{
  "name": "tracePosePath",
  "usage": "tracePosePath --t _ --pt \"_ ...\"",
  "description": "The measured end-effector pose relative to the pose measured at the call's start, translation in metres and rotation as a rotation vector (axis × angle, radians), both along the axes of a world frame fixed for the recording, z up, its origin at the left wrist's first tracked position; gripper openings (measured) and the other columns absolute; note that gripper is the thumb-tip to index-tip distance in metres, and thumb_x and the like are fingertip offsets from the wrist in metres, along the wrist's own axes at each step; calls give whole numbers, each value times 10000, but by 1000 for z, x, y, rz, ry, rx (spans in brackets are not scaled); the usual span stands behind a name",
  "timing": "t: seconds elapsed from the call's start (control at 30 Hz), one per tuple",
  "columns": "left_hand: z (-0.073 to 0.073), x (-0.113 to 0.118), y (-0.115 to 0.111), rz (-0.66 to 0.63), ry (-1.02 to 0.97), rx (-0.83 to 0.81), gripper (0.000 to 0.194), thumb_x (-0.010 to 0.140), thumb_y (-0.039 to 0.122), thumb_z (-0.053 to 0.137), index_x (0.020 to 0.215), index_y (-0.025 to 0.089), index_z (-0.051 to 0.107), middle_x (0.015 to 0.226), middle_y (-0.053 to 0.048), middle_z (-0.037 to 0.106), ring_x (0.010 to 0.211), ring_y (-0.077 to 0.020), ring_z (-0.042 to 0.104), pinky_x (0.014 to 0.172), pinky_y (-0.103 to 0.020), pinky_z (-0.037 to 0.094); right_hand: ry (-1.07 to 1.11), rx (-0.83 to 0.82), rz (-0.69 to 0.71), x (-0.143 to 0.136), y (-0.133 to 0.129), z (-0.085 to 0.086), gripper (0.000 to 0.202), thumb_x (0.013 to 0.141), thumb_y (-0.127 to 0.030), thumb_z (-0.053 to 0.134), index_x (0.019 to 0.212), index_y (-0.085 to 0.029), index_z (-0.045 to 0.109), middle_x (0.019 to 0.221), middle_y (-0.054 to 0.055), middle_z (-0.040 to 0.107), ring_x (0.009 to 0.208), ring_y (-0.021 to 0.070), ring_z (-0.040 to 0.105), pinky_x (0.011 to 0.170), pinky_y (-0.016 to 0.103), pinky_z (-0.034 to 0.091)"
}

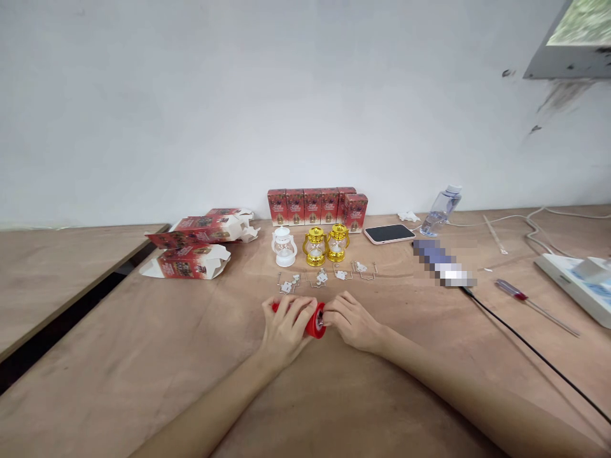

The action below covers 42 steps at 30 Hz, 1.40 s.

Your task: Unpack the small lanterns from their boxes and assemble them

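My left hand [284, 327] is wrapped round a red miniature lantern [315, 323], which lies on its side with its base turned to the right. At that base the fingertips of my right hand [351, 321] are pinched together, and what they hold, if anything, is hidden. Just beyond my hands lie several bent wire handles with small white pieces [287, 284]. Behind these stand a white miniature lantern [285, 248] and two gold ones, the left gold lantern [315, 248] beside the right gold lantern [337, 245].
Several red boxes [312, 207] stand against the wall. Opened red cartons [191, 261] lie at the left, near a dark gap in the table. To the right are a phone [390, 233], a tilted water bottle [442, 211], a screwdriver [534, 306], a black cable [525, 343] and a power strip [573, 286].
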<state>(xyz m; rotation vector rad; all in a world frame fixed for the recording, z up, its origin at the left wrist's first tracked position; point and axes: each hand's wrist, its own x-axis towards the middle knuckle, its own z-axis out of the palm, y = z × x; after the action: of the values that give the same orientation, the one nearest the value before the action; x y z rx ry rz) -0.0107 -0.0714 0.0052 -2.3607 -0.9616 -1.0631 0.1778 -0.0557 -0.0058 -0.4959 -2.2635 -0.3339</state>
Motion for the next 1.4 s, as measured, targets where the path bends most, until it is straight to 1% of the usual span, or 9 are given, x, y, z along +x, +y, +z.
tracePosePath --t 0.17,0.23,0.37,0.43,0.6,0.73,0.93,1.03,1.4 --pt "-1 -1 0 24 -13 -10 221 849 287 522 1028 168 573 915 -82 698 827 -204 572 747 -363 264 126 -49 -43 9 9 -8 176 899 -71 320 886 -184 454 793 32 601 694 135 494 661 271 341" --pt "-1 -2 0 31 -16 -11 210 848 284 522 1018 169 567 921 -81 700 827 -206 574 743 -365 265 185 -75 -193 21 21 -13 184 903 -92 311 842 -193 452 761 30 581 689 149 497 666 284 346" --pt "-1 -2 0 25 -21 -5 202 847 261 515 1023 172 558 923 -73 701 823 -203 572 741 -363 261 168 -177 -700 53 49 -19 195 912 -149 326 787 -188 471 742 64 551 684 191 475 643 306 336" --pt "-1 -1 0 22 -27 -2 206 845 253 511 1029 172 555 922 -73 700 824 -204 569 742 -363 258 106 -230 -879 65 58 -19 169 900 -139 355 800 -176 486 760 81 563 697 206 473 635 311 323" --pt "0 -1 0 21 -21 -5 197 850 242 497 1024 164 548 929 -76 701 817 -204 570 737 -366 255 -25 -253 -993 73 63 -18 148 880 -122 394 803 -164 514 814 105 593 738 225 493 645 321 324" --pt "0 -1 0 33 -25 -2 198 841 231 509 1022 161 547 926 -73 703 825 -206 570 740 -370 255 41 -215 -887 68 57 -15 122 884 -172 445 799 -168 532 833 100 607 781 224 517 670 317 343" --pt "-1 0 0 30 -8 3 209 824 254 553 1006 152 562 926 -68 702 823 -203 568 735 -369 257 110 5 -285 33 18 -2 105 878 -151 489 801 -173 557 709 24 592 667 144 479 676 291 336" --pt "0 1 0 26 12 21 202 847 264 534 1007 145 566 917 -69 703 819 -199 566 734 -373 253 110 60 -85 12 -1 6 109 866 -119 500 804 -162 578 700 21 596 639 126 447 633 275 316" --pt "0 1 1 -61 90 40 195 884 189 430 998 150 583 919 -57 702 835 -184 544 718 -366 250 -21 114 -4 6 -4 6 218 896 -88 422 804 -173 601 765 12 638 694 124 452 672 276 331"
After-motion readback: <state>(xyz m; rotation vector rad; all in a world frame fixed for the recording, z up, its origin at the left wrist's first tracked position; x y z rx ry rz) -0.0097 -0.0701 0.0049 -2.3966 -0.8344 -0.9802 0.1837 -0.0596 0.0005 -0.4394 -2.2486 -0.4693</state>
